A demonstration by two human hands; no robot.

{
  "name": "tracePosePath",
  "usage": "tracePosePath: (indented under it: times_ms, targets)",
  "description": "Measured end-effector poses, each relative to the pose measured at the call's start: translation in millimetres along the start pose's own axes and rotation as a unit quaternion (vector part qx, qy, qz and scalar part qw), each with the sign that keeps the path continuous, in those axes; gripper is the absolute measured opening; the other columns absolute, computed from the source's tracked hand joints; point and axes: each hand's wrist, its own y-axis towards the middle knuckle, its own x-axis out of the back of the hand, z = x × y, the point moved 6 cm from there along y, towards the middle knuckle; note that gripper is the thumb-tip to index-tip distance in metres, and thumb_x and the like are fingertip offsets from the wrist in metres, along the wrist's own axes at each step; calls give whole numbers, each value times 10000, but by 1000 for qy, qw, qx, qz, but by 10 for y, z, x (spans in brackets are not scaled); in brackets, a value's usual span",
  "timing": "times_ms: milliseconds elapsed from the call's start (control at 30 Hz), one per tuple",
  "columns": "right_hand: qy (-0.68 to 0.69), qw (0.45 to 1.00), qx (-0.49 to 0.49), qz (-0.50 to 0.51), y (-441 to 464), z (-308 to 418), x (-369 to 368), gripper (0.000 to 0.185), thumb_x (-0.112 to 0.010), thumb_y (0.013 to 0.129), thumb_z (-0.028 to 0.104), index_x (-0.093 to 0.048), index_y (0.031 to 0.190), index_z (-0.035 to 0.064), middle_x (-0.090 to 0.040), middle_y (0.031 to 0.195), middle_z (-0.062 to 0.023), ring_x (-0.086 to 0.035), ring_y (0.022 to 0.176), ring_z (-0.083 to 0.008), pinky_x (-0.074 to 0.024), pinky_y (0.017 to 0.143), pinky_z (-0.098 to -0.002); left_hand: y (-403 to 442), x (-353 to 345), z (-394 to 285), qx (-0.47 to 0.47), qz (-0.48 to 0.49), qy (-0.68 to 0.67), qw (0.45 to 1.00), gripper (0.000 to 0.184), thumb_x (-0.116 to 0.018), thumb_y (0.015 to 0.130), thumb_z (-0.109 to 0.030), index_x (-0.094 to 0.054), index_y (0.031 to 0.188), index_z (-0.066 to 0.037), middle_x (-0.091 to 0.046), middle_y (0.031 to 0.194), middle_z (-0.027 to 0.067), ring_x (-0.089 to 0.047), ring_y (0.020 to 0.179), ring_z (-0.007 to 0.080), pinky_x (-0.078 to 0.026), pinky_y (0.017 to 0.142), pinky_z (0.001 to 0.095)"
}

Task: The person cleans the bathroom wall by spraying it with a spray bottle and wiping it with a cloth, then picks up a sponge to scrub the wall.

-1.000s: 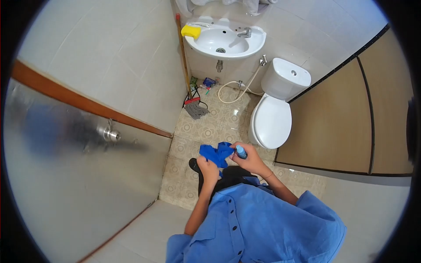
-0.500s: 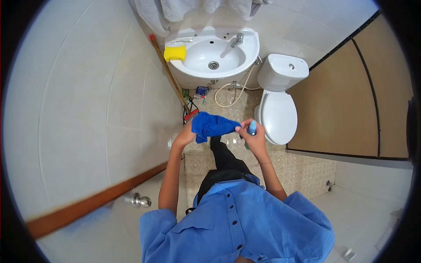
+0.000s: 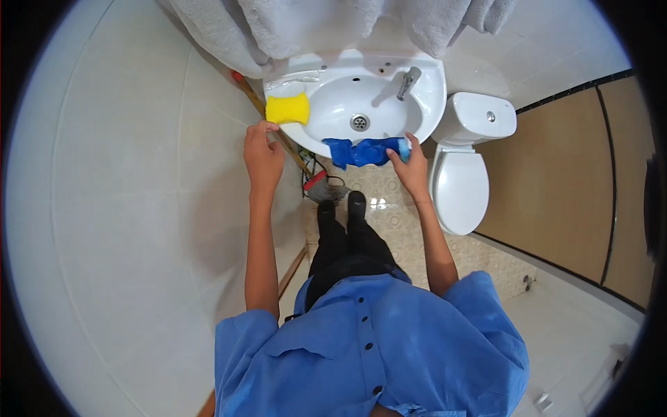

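A yellow sponge (image 3: 287,109) lies on the left rim of the white sink (image 3: 326,115). My left hand (image 3: 263,154) is just below the sponge, fingers partly curled; whether its fingertips touch the sponge is unclear, and nothing else shows in it. The blue cloth (image 3: 367,151) stretches along the sink's front edge, partly hanging over it. My right hand (image 3: 413,164) is at the cloth's right end, gripping a bottle with a light blue cap (image 3: 404,149) together with the cloth. Most of the bottle is hidden.
A chrome faucet (image 3: 409,83) stands at the sink's right. White towels (image 3: 361,17) hang above. The toilet (image 3: 461,191) is to the right. A mop (image 3: 324,186) leans in the corner at the left, its handle running behind my left hand.
The view has moved up to the sink. My left hand has let go of the cloth and moved to the sponge. My right hand has carried the bottle and cloth to the sink's front edge.
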Motion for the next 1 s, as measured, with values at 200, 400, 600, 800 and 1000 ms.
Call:
tracePosePath:
  times_ms: [200,400,600,800,1000]
  targets:
    - [57,985,-120,-109,-1080,229,485,716,-770,851,115,-397,1458,54,-626,859,-90,-598,709,-190,-494,660,-315,459,-432,281,-275,160,123,940,807,-747,628,-165,-560,1412,-119,-489,1451,192,-419,1402,386,-345,1141,520]
    - [176,911,-338,-156,-2160,351,935,783,-704,820,-3,-278,1469,102,-564,847,-49,-546,675,-126,-470,637,-267,845,-710,375,-271,132,229,926,965,-774,597,-289,-477,1506,-163,-488,1477,174,-421,1412,354,-307,1110,562]
    - [210,847,-389,-295,-2911,324,1203,737,-639,833,-47,-272,1457,94,-559,841,-72,-549,675,-143,-472,632,-278,572,-522,-155,-272,89,167,944,544,-825,680,-245,-675,1168,-57,-599,1114,146,-549,1198,293,-388,1021,451]
    - [264,769,-421,-401,-3596,54,1466,771,-673,827,-36,-271,1465,125,-560,862,-70,-553,671,-131,-476,624,-267,-539,-1152,-1363,179,304,-602,716,531,-410,1065,-324,-321,1528,-81,-560,1406,190,-638,1039,304,-522,982,480]
    - [283,724,-411,-476,-4570,-390,2296,777,-666,825,-44,-271,1470,133,-555,860,-67,-553,663,-133,-471,623,-264,-2157,-2157,-2786,183,463,-628,598,452,-407,1105,-435,-441,1395,-91,-628,1176,117,-538,791,173,-473,714,345]
